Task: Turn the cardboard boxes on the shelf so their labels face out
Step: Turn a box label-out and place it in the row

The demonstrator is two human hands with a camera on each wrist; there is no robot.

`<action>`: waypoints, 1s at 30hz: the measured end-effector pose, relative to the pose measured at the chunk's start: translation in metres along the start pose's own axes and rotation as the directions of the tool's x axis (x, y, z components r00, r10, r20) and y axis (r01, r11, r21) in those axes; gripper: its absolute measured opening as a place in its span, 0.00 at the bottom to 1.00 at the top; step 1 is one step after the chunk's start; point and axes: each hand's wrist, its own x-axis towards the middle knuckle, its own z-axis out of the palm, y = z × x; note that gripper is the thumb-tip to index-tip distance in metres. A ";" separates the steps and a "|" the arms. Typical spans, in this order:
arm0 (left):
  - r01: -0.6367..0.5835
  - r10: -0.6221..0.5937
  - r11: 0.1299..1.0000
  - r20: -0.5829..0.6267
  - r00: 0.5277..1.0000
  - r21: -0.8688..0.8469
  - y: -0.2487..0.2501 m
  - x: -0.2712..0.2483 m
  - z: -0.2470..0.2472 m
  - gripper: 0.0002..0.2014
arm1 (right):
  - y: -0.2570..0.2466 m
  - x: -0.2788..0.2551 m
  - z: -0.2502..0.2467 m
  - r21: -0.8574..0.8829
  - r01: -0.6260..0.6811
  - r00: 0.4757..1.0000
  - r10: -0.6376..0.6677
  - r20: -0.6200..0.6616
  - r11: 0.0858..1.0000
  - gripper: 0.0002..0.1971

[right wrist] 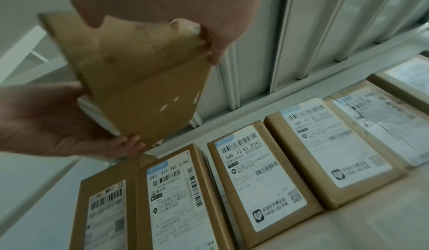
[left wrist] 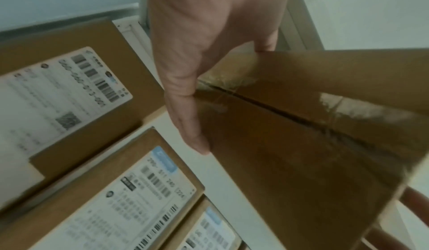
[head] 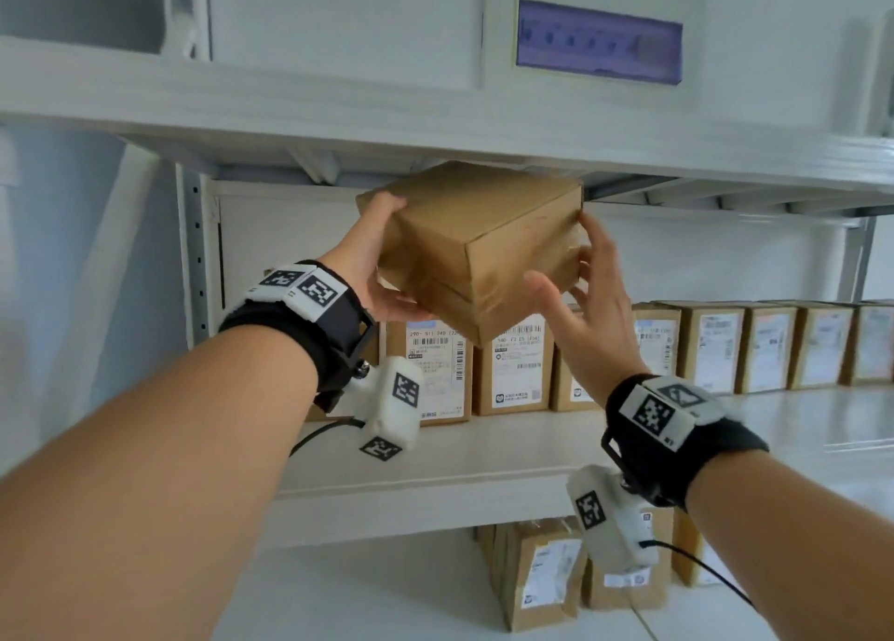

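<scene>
A plain brown cardboard box (head: pixel 484 248) hangs tilted in the air, just under the upper shelf board (head: pixel 338 108). The faces towards me carry no label. My left hand (head: pixel 387 253) grips its left end, fingers over the top edge and thumb (left wrist: pixel 192 125) along the taped underside (left wrist: pixel 301 144). My right hand (head: pixel 568 263) touches the right end with spread, nearly straight fingers. In the right wrist view a fingertip (right wrist: pixel 216 56) lies on the box's edge (right wrist: pixel 139 79). A white strip shows on the face next to my left palm (right wrist: pixel 58 122).
Below the held box a row of brown boxes (head: pixel 517 369) stands on the white middle shelf (head: pixel 435 456), white shipping labels facing out. More labelled boxes (head: pixel 546 572) sit on the shelf beneath. A perforated metal upright (head: pixel 196 253) bounds the left side.
</scene>
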 end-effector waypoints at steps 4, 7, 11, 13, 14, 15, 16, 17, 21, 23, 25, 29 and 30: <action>0.019 -0.019 0.998 0.003 1.000 0.056 -0.009 -0.005 -0.019 0.43 | 0.011 0.003 -0.007 0.214 -0.178 0.980 0.193 -0.053 0.960 0.26; 0.008 -0.012 0.996 0.046 0.999 0.090 -0.019 -0.015 -0.029 0.36 | 0.009 0.013 -0.008 0.347 -0.578 0.810 0.465 0.357 0.739 0.36; -0.053 0.033 0.984 0.117 0.993 0.170 -0.026 -0.031 -0.042 0.16 | 0.006 0.018 0.000 0.287 -0.714 0.610 0.367 0.702 0.638 0.41; -0.098 0.082 0.976 0.088 0.993 0.194 -0.028 -0.036 -0.049 0.13 | -0.001 0.015 0.008 0.262 -0.683 0.611 0.337 0.716 0.682 0.39; -0.107 0.095 0.973 0.070 0.993 0.206 -0.028 -0.039 -0.052 0.12 | -0.005 0.014 0.012 0.269 -0.665 0.623 0.319 0.714 0.697 0.38; -0.106 0.094 0.969 0.060 0.994 0.224 -0.027 -0.042 -0.056 0.12 | -0.009 0.013 0.015 0.273 -0.649 0.633 0.305 0.711 0.710 0.36; -0.094 0.082 0.967 0.061 0.995 0.238 -0.027 -0.044 -0.061 0.11 | -0.011 0.012 0.018 0.277 -0.641 0.637 0.294 0.712 0.716 0.35; -0.083 0.071 0.964 0.058 0.996 0.252 -0.027 -0.046 -0.066 0.11 | -0.013 0.012 0.021 0.275 -0.633 0.638 0.286 0.715 0.723 0.34; -0.030 0.066 0.923 -0.081 0.995 0.383 -0.023 -0.056 -0.080 0.05 | -0.015 0.013 0.033 0.260 -0.619 0.638 0.282 0.716 0.741 0.31; -0.020 0.084 0.892 -0.123 0.989 0.452 -0.022 -0.058 -0.086 0.07 | -0.016 0.013 0.039 0.254 -0.611 0.646 0.286 0.708 0.750 0.31; -0.021 0.100 0.865 -0.132 0.986 0.501 -0.020 -0.060 -0.091 0.11 | -0.019 0.010 0.046 0.254 -0.607 0.651 0.288 0.703 0.753 0.32; -0.001 0.093 0.816 -0.130 0.987 0.578 -0.016 -0.065 -0.096 0.36 | -0.023 0.007 0.062 0.278 -0.572 0.701 0.285 0.654 0.771 0.54; 0.006 0.091 0.807 -0.134 0.987 0.590 -0.014 -0.066 -0.097 0.41 | -0.024 0.008 0.065 0.278 -0.544 0.722 0.274 0.635 0.792 0.60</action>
